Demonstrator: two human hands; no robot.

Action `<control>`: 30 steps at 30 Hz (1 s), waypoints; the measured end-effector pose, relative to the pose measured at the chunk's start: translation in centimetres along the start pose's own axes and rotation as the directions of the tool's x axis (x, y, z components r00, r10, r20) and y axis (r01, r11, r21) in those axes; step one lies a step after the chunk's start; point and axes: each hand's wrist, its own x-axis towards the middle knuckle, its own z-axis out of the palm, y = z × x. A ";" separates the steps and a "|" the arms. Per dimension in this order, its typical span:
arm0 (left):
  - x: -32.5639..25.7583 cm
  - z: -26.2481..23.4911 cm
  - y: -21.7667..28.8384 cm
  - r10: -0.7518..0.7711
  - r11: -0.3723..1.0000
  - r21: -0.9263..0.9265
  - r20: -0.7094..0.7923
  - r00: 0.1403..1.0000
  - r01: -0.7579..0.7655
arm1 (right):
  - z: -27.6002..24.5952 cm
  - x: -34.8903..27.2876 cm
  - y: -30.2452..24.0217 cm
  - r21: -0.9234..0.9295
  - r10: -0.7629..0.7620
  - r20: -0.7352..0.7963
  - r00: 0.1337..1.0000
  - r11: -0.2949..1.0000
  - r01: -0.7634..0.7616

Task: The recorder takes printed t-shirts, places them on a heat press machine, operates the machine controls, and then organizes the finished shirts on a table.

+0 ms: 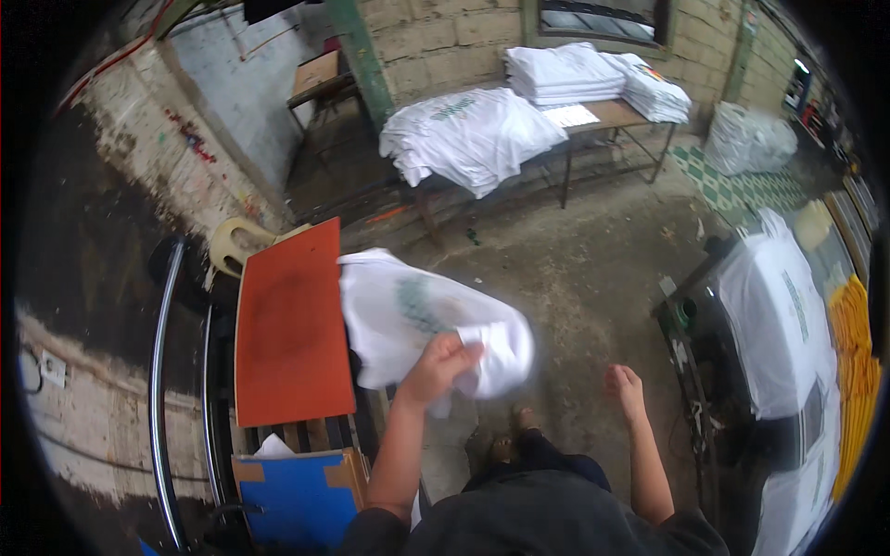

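Left hand is clamped on the white shirt, stretched out beside the red board. Right hand looks empty, fingers half curled. With one-handed support, I'd worry loose cloth sags onto the floor, or folds smear the print if it's wet.

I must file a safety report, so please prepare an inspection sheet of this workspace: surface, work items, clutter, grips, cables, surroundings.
Surface: orange board, dark smudge near its middle.
Work items: white shirt with green print, bunched at the held end, partly blurred; contact with the board unclear.
Clutter: blue panel nearer the person than the board; loose shirt pile and folded shirt stacks on the far bench.
Grips: left grip closed on the shirt; right grip away from it, nothing visible in it.
Cables: possible dark cord by the wall outlet; connection unclear.
Surroundings: beige chair behind the board; draped white shirts and yellow cloth at right.
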 end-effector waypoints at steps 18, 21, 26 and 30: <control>4.0 24.1 -0.1 0.201 0.970 -0.189 0.262 0.944 -0.154 | -20.4 -23.4 7.1 0.647 -0.061 -0.346 0.936 0.707 0.285; 4.0 31.5 -0.7 0.251 0.939 -0.334 0.492 0.834 -0.086 | -27.2 -29.4 9.9 0.659 -0.138 -0.556 0.820 0.528 0.535; 2.8 45.0 -2.8 0.239 0.958 -0.276 0.602 0.762 -0.082 | -37.8 -43.2 11.2 0.203 -0.070 -0.830 0.553 0.886 0.417; 1.9 54.7 -4.5 0.251 0.939 -0.344 0.630 0.735 -0.027 | -43.4 -52.0 9.6 0.025 -0.186 -0.912 0.365 0.864 0.503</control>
